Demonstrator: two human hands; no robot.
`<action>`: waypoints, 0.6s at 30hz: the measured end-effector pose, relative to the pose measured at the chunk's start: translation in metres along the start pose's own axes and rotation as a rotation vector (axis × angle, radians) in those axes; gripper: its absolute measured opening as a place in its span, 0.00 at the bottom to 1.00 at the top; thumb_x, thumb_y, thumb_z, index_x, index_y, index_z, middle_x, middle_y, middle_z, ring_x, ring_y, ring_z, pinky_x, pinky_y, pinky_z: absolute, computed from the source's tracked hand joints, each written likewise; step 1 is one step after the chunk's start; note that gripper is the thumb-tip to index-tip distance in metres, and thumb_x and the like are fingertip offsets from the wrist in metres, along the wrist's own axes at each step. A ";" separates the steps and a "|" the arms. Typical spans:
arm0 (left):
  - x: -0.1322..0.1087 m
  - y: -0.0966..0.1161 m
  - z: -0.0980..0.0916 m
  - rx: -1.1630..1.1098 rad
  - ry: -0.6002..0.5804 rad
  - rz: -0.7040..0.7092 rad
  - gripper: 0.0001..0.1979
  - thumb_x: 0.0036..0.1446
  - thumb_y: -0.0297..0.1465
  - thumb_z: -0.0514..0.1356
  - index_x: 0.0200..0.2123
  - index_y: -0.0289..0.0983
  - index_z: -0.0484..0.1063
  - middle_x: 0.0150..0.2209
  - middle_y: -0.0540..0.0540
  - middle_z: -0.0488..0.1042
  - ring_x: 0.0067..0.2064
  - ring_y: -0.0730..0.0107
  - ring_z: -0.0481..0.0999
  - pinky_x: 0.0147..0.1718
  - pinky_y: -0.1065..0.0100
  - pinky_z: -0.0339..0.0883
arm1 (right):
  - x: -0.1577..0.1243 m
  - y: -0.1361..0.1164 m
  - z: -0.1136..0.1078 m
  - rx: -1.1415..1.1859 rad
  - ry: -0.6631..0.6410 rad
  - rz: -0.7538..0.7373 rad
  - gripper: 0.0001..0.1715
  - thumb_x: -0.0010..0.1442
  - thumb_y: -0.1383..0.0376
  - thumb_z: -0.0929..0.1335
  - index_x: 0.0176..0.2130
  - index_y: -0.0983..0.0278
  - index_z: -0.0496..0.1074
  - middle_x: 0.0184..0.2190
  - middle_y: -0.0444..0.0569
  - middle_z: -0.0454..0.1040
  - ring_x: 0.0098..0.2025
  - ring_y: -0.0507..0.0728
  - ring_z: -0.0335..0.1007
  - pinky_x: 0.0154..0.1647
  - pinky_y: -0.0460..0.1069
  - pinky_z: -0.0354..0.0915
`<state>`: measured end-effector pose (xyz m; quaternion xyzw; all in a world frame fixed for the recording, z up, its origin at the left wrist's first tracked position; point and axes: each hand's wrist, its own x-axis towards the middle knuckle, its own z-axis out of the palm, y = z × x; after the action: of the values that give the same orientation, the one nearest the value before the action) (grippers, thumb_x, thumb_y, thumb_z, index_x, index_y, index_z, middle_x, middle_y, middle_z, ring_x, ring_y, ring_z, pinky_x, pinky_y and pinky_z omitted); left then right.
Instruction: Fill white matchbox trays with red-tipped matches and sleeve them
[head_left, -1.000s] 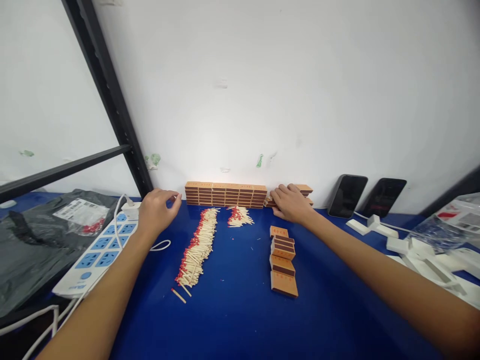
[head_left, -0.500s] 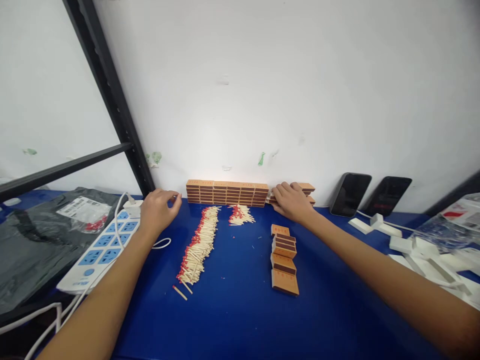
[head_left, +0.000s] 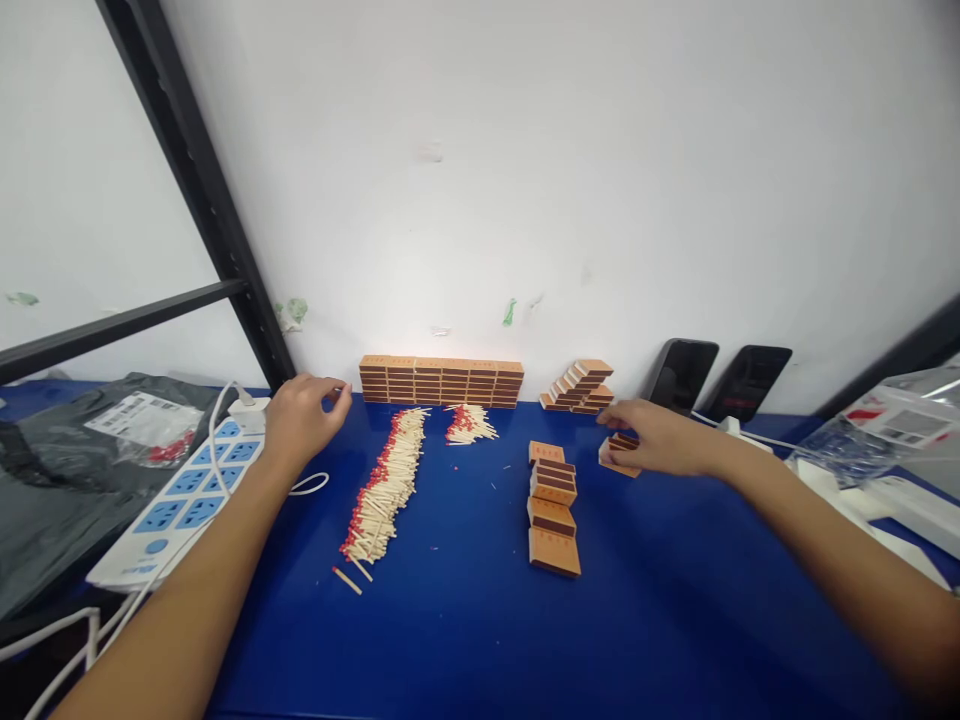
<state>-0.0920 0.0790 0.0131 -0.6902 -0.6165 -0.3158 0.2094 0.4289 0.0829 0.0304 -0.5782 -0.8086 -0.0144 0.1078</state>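
My left hand (head_left: 304, 415) hovers near the left end of a long row of stacked matchboxes (head_left: 441, 382) against the wall. Its thumb and forefinger curl together into a ring, and nothing shows between them. My right hand (head_left: 656, 435) has its fingers closed around a few matchboxes (head_left: 621, 462) on the blue table; the hand partly covers them. Behind it, more matchboxes (head_left: 581, 385) lean in a slanted, stepped pile. Between my arms lie a long band of red-tipped matches (head_left: 386, 490), a smaller match heap (head_left: 470, 425) and a column of loose matchboxes (head_left: 553, 520).
At left are a white power strip (head_left: 180, 490) with cables and a dark plastic bag (head_left: 67, 450), beside a black shelf post (head_left: 202, 200). Two black phones (head_left: 681, 375) lean on the wall at right. White plastic pieces (head_left: 892, 500) and clear packaging lie farther right.
My right hand has moved right and nearer from the wall-side pile to matchboxes on the table. The slanted pile now shows. My left hand keeps nearly the same place; the view has shifted slightly.
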 end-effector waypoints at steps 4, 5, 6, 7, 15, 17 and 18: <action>0.000 -0.001 0.000 0.002 -0.001 0.014 0.20 0.69 0.42 0.53 0.37 0.40 0.82 0.37 0.41 0.85 0.44 0.52 0.81 0.47 0.57 0.71 | 0.017 -0.029 -0.003 0.195 -0.144 -0.103 0.26 0.61 0.47 0.72 0.50 0.61 0.80 0.46 0.56 0.83 0.48 0.64 0.79 0.50 0.57 0.73; 0.000 -0.001 0.000 0.004 0.000 0.018 0.20 0.69 0.42 0.53 0.37 0.40 0.82 0.37 0.41 0.85 0.43 0.52 0.81 0.47 0.57 0.71 | 0.021 -0.037 -0.001 0.224 -0.195 -0.115 0.26 0.59 0.47 0.73 0.50 0.61 0.80 0.46 0.55 0.83 0.47 0.64 0.79 0.49 0.56 0.73; 0.000 -0.001 0.000 0.005 0.002 0.023 0.20 0.69 0.42 0.53 0.37 0.40 0.82 0.36 0.41 0.85 0.43 0.52 0.81 0.46 0.57 0.71 | 0.025 -0.045 0.002 0.251 -0.246 -0.129 0.26 0.58 0.48 0.74 0.49 0.60 0.80 0.45 0.54 0.83 0.47 0.63 0.79 0.48 0.55 0.73; 0.000 -0.001 0.000 0.007 0.004 0.028 0.20 0.69 0.42 0.53 0.37 0.39 0.82 0.36 0.41 0.85 0.43 0.52 0.81 0.46 0.57 0.71 | 0.028 -0.052 0.006 0.267 -0.295 -0.147 0.24 0.58 0.49 0.74 0.48 0.60 0.80 0.45 0.54 0.83 0.46 0.63 0.78 0.46 0.54 0.73; 0.000 -0.005 0.004 0.006 0.027 0.067 0.20 0.70 0.40 0.54 0.37 0.38 0.83 0.35 0.42 0.85 0.41 0.54 0.81 0.45 0.57 0.71 | 0.053 -0.056 0.024 0.221 -0.305 -0.185 0.22 0.56 0.52 0.77 0.46 0.62 0.80 0.41 0.53 0.83 0.42 0.62 0.78 0.41 0.52 0.71; 0.000 -0.007 0.007 0.004 0.031 0.074 0.19 0.70 0.40 0.55 0.37 0.38 0.83 0.35 0.42 0.85 0.41 0.54 0.81 0.44 0.57 0.71 | 0.062 -0.050 0.023 0.162 -0.205 -0.199 0.22 0.60 0.52 0.76 0.49 0.62 0.80 0.45 0.54 0.83 0.45 0.62 0.79 0.45 0.53 0.72; 0.000 -0.007 0.007 0.003 0.033 0.077 0.19 0.69 0.40 0.55 0.38 0.38 0.83 0.35 0.42 0.85 0.40 0.54 0.81 0.44 0.57 0.71 | 0.067 -0.047 0.023 0.117 -0.149 -0.198 0.20 0.62 0.53 0.75 0.49 0.62 0.80 0.46 0.55 0.83 0.47 0.63 0.79 0.46 0.54 0.71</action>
<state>-0.0977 0.0851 0.0070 -0.7079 -0.5864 -0.3178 0.2324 0.3604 0.1335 0.0256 -0.4876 -0.8670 0.0652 0.0787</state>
